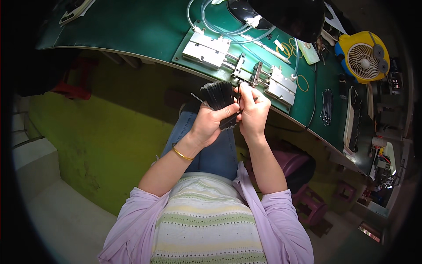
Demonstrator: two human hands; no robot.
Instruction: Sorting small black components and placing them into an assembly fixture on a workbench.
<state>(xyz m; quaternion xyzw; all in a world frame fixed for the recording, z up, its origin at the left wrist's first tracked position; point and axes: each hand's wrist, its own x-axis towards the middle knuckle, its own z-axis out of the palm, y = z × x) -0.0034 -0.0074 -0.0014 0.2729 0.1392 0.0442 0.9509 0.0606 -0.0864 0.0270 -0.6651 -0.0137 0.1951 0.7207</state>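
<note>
2 hands working a bundle of black strips at the bench edge.

The left hand [211, 123] is curled around the bundle of thin black strips [220, 99]; the right hand [253, 110] pinches 1 strip just near the metal fixture [239, 66] on the green table [132, 31].
</note>
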